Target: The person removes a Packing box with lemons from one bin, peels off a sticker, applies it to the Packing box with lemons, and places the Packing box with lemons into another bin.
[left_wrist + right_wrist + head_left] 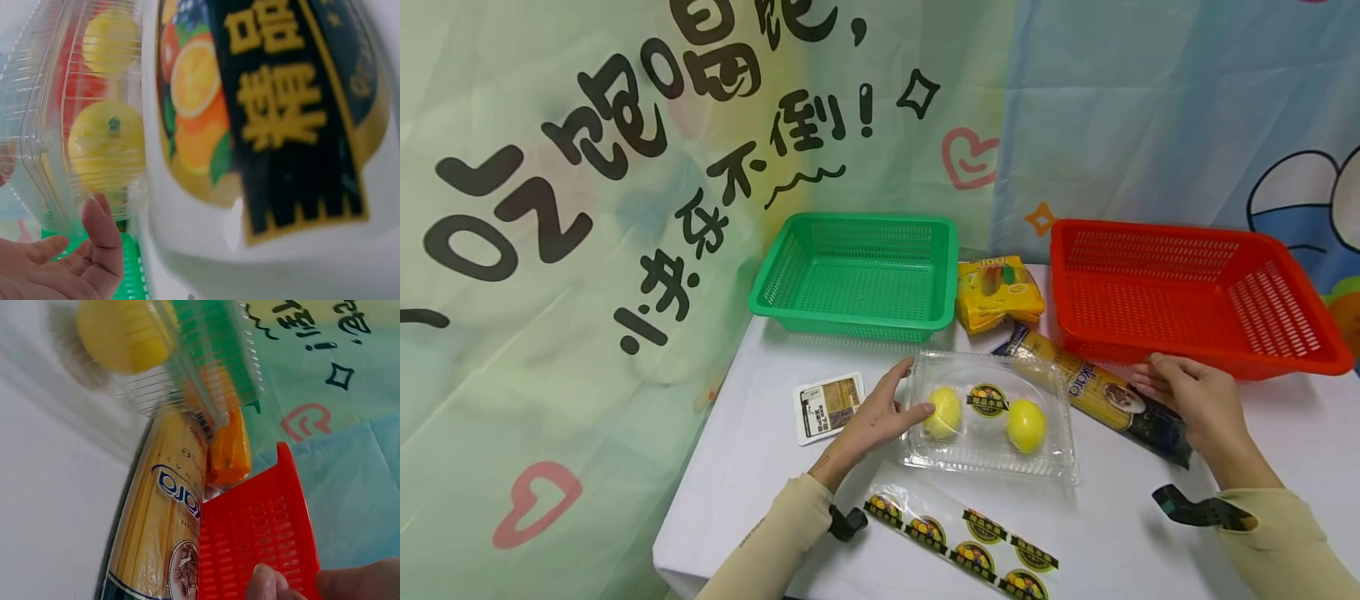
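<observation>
I have the left hand [880, 417] at the left edge of the clear box [981, 433], its grip round that edge: thumb over the lid beside the left lemon [944, 412], fingers against the side wall. The box lies mid-scene on the white tabletop [737, 467], with the right lemon [1026, 426] showing through the lid and a dark label [987, 400] on it between the two.

My right hand [1198, 400] is at the near side of the red basket [1172, 292], its grip loose, with a gap between thumb and finger in the right wrist view. I cannot tell whether it touches the basket. The pasta [1097, 392] lies aslant just left of that hand, its far end beside the box.

At the far left I see the green basket [865, 287], and between the two baskets the yellow bag [1000, 292]. A small packet [829, 407] lies left of the box. Nearest me, a strip of stickers [958, 542] lies at the near side of the box; it looms large in the left wrist view.
</observation>
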Demonstrator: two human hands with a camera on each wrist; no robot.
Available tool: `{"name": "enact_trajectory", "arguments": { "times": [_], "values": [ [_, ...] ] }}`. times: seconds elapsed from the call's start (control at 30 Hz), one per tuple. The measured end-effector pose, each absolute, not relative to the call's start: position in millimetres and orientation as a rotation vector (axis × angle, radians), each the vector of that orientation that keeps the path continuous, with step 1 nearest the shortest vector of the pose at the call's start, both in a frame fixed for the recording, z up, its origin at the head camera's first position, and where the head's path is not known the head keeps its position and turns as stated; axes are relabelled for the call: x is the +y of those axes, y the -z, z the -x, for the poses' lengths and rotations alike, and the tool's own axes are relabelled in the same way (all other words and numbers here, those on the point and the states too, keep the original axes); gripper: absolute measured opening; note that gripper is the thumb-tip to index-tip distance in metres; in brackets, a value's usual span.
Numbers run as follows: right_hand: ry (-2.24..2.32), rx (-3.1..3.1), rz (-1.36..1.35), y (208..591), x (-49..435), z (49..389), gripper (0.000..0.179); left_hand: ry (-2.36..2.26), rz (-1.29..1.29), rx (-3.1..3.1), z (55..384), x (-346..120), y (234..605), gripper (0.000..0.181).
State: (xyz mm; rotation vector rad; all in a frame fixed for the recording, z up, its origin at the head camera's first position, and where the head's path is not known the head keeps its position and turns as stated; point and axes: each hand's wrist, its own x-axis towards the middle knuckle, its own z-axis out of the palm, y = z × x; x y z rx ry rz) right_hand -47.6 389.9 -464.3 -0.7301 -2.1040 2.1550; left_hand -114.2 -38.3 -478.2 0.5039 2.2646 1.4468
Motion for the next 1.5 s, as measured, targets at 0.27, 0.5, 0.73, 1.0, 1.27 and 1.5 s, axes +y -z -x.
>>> {"name": "enact_trajectory", "arguments": {
  "times": [0.27, 0.5, 0.73, 1.0, 1.27, 1.5],
  "values": [
    [-2.564, -1.558, 0.773, 466, 402, 47, 0.023, -1.543, -0.434, 2.113, 113, -38, 482, 0.090],
    [-2.606, -1.432, 0.775, 463, 404, 46, 0.027, -1.627, -0.353, 2.037, 108, -36, 483, 0.086],
    [-2.615, -1.386, 0.789, 461, 403, 46, 0.024, -1.693, -0.279, 2.001, 104, -33, 483, 0.081],
    [-2.677, -1.234, 0.765, 463, 405, 45, 0.022, -1.766, -0.268, 1.952, 103, -31, 483, 0.083],
    [-2.674, -1.217, 0.790, 465, 405, 46, 0.023, -1.834, -0.272, 1.919, 103, -28, 472, 0.083],
    [-2.663, -1.238, 0.794, 464, 404, 47, 0.017, -1.867, -0.284, 1.934, 105, -23, 447, 0.082]
  ]
}}
